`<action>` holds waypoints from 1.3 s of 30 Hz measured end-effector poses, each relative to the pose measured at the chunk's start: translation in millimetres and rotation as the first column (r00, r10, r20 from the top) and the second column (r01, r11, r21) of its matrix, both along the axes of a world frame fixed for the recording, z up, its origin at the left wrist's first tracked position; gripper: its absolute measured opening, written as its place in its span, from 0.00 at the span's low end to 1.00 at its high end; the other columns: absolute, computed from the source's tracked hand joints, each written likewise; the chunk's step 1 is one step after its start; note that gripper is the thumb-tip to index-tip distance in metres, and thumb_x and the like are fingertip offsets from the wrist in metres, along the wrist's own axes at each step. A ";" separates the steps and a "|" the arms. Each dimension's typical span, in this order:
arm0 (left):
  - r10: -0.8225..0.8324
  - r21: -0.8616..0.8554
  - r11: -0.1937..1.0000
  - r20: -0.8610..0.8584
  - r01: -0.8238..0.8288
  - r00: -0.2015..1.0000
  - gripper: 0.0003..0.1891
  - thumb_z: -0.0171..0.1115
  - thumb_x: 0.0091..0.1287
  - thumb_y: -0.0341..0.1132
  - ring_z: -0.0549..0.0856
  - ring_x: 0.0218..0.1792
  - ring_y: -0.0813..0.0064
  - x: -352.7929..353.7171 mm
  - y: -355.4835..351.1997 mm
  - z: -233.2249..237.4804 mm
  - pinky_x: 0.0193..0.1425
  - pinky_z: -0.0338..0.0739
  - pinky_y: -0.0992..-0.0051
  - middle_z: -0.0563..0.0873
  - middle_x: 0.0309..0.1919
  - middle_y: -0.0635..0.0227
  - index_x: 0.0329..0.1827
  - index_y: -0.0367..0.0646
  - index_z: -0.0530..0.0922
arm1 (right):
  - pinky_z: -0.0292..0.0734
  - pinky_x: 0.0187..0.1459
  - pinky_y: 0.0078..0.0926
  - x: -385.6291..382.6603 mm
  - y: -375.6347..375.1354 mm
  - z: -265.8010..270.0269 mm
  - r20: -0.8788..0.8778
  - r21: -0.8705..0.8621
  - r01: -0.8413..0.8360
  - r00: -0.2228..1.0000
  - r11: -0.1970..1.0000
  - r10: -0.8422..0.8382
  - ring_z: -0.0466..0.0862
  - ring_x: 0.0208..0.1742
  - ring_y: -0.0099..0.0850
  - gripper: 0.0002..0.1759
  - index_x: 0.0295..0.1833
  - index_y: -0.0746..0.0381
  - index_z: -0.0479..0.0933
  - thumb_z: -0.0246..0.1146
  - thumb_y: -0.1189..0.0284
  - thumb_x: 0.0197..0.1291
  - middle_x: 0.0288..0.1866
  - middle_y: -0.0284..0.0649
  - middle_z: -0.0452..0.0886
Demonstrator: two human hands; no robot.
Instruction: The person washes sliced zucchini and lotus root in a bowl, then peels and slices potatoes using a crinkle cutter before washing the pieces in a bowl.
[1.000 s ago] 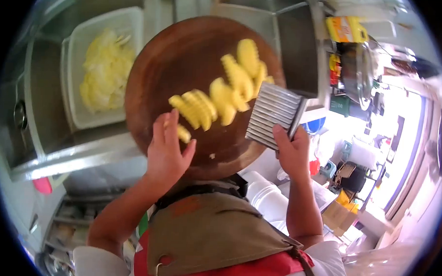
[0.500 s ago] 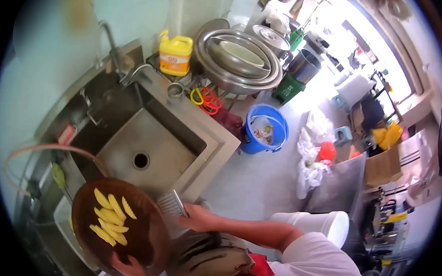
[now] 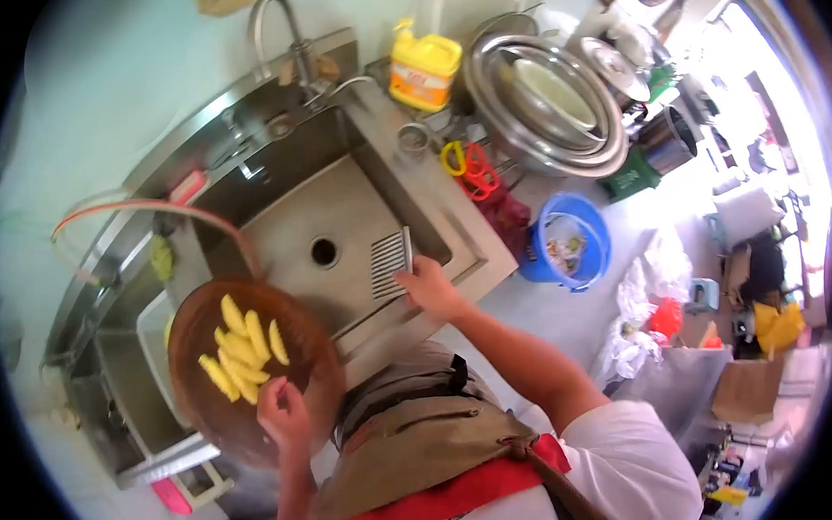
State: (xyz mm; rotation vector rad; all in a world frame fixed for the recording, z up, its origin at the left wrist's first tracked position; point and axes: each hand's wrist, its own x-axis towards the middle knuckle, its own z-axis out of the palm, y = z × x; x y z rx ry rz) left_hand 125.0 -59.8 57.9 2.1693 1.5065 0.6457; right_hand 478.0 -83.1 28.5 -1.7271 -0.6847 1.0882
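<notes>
A round brown wooden board (image 3: pixel 254 433) bears several yellow ridged wedges (image 3: pixel 241 347). Over its right part is my left hand (image 3: pixel 287 411), fingers curled close to the nearest wedges; whether anything is between them is too small to tell. My right hand (image 3: pixel 426 286) grips a metal cutter with a ridged blade (image 3: pixel 391 264), which it holds over the front right part of the steel sink (image 3: pixel 344 212), clear of the board.
On the counter stand a yellow detergent jug (image 3: pixel 424 72), stacked metal bowls (image 3: pixel 494 125) and red-handled scissors (image 3: pixel 479 173). A blue bucket (image 3: pixel 535 257) holding scraps is on the floor. A pink hose (image 3: pixel 152 206) arches beside the sink, below the faucet (image 3: pixel 300 50).
The view has shifted, so the scene sits differently. My right hand has lifted the cutter from beside the board to over the sink. My left hand has moved from the board's lower edge toward the wedges, fingers curled.
</notes>
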 end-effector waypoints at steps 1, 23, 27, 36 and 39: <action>0.015 -0.019 1.000 -0.021 -0.015 1.000 0.07 0.61 0.62 0.23 0.83 0.36 0.66 8.6 6.7 -0.6 0.42 0.79 0.71 0.84 0.38 0.58 0.42 0.34 0.80 | 0.68 0.21 0.25 24.0 -2.3 10.6 0.083 -0.060 0.035 0.996 0.998 -0.030 0.74 0.19 0.22 0.13 0.40 0.67 0.75 0.63 0.66 0.64 0.25 0.34 0.75; 0.345 -0.769 0.575 0.536 0.278 0.770 0.12 0.58 0.71 0.38 0.83 0.28 0.73 435.8 86.9 -19.4 0.31 0.79 0.73 0.84 0.33 0.64 0.43 0.35 0.78 | 0.77 0.32 0.26 250.4 -12.9 52.0 0.128 -0.199 -0.388 0.900 0.900 0.416 0.81 0.30 0.26 0.21 0.56 0.67 0.75 0.61 0.61 0.67 0.34 0.39 0.82; 0.244 -0.717 0.571 0.613 0.400 0.752 0.11 0.56 0.72 0.36 0.83 0.27 0.73 492.8 116.7 -76.0 0.31 0.80 0.74 0.85 0.34 0.64 0.45 0.35 0.78 | 0.78 0.32 0.20 335.7 -59.4 122.1 -0.158 0.035 -0.362 0.918 0.931 0.363 0.82 0.30 0.22 0.18 0.59 0.68 0.75 0.60 0.70 0.67 0.35 0.39 0.85; 0.178 -0.627 0.711 0.600 0.319 0.780 0.11 0.54 0.74 0.36 0.84 0.28 0.74 494.7 128.6 -39.6 0.32 0.80 0.75 0.85 0.36 0.64 0.45 0.35 0.79 | 0.78 0.43 0.33 535.3 -61.0 72.5 0.669 0.120 0.388 0.648 0.914 -0.363 0.83 0.43 0.33 0.17 0.51 0.68 0.78 0.62 0.65 0.64 0.39 0.44 0.83; 0.424 -0.731 0.654 0.567 0.194 0.707 0.12 0.54 0.73 0.36 0.84 0.30 0.74 461.4 141.8 23.7 0.34 0.80 0.74 0.85 0.37 0.64 0.45 0.34 0.79 | 0.73 0.54 0.43 568.1 -67.4 51.7 0.950 -0.057 0.226 0.311 0.972 -0.017 0.80 0.52 0.52 0.23 0.54 0.72 0.75 0.62 0.63 0.62 0.48 0.59 0.81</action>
